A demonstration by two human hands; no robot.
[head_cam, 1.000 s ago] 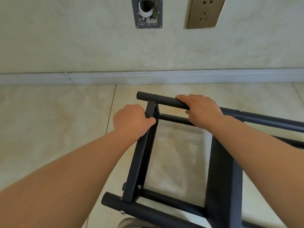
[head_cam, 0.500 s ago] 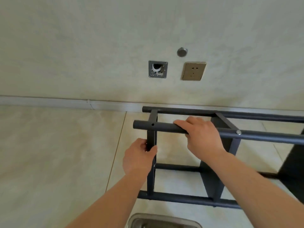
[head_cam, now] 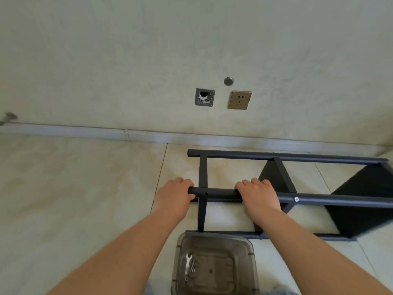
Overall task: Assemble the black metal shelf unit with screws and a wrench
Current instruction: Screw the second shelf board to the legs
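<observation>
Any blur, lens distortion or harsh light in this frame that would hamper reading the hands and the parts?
Head view: soft, even light with no glare; the wide lens bows the baseboard; left hand and right hand on the black tube read clearly; the wrench in the grey bin is small but legible; edges look slightly soft.

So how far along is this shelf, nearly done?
Partly. The black frame already lies joined on the floor, with one screw fitted in the near tube. Both hands, left and right, grip that tube. An empty hole beside the crossbar suggests screws remain; the wrench lies in the bin.
</observation>
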